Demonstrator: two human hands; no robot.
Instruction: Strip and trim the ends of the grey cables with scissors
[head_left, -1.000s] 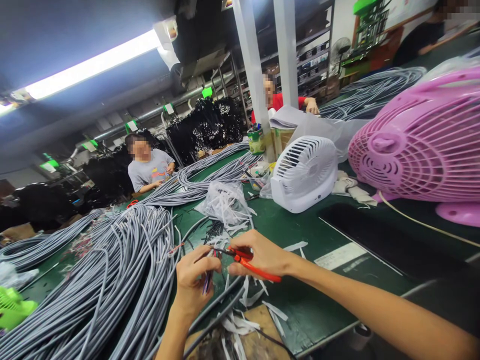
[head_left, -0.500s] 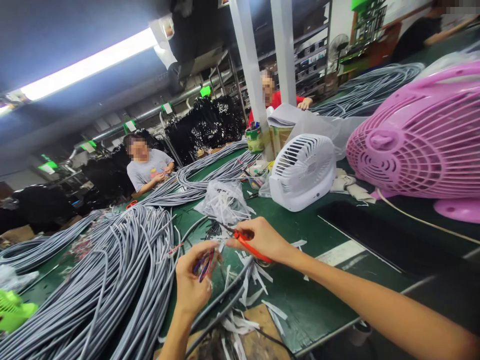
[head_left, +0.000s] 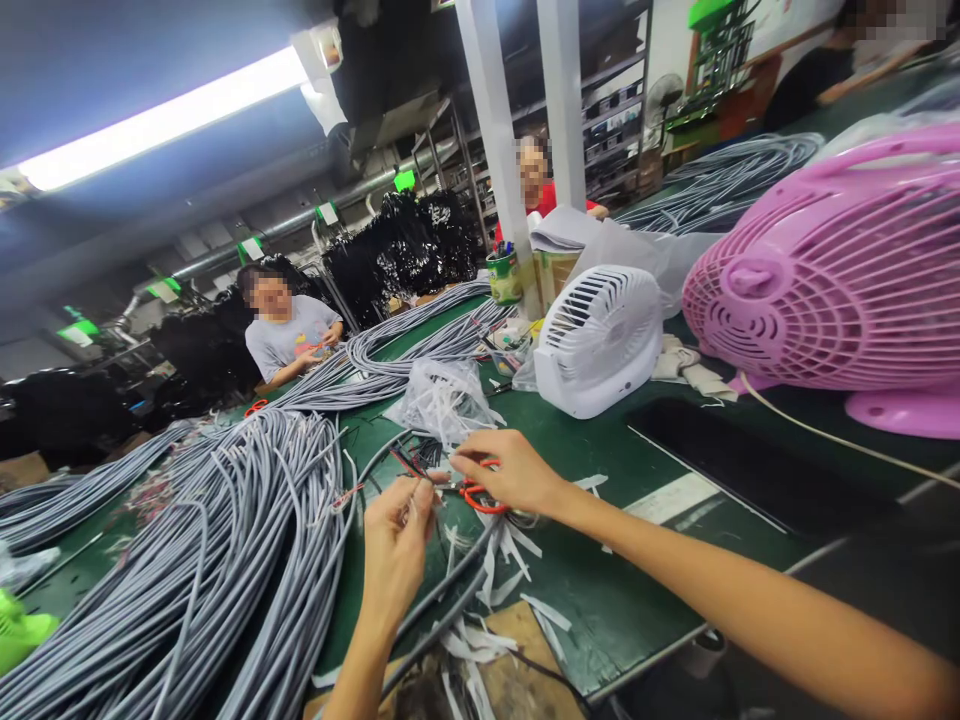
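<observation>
My left hand is closed in a pinch on the thin coloured wires at the end of a grey cable, which runs down toward me. Just to its right, my right hand grips red-handled scissors, fingers curled through the loops. Their blades point left toward the wire ends near my left fingertips. White strips of cut sheath lie scattered on the green table under both hands.
A large heap of grey cables fills the left. A clear bag of white scraps, a white fan and a pink fan stand behind my hands. Two people sit across the table; a third is far right.
My right hand has moved up and away with the scissors, then turned them to point left. My left hand has shifted right, still pinching the wires.
</observation>
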